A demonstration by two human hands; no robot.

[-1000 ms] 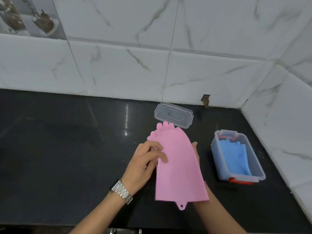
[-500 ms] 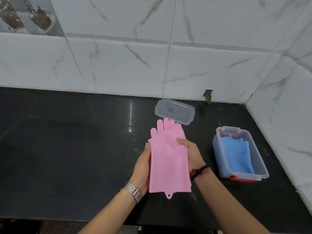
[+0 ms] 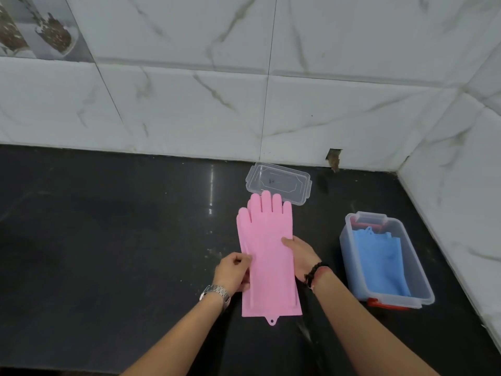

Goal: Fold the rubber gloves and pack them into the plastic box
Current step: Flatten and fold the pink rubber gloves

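Surroundings: clear lid point(image 3: 278, 187) lies on the dark table point(image 3: 108, 240) near the tiled wall point(image 3: 325, 104), just beyond the pink glove's fingertips; plastic box point(image 3: 386, 261) stands to the right near the corner, blue glove point(image 3: 379, 256) inside.
Pink glove point(image 3: 267, 256): flat, fingers toward the wall, cuff tab toward the person.
Left hand point(image 3: 234, 272): fingers curled, pinching the glove's left edge; watch point(image 3: 215, 293) on the wrist.
Right hand point(image 3: 301, 255): grips the glove's right edge, thumb on top; bead bracelet point(image 3: 314, 272).
Room: wide bare table to the left; the box sits apart from the right hand.
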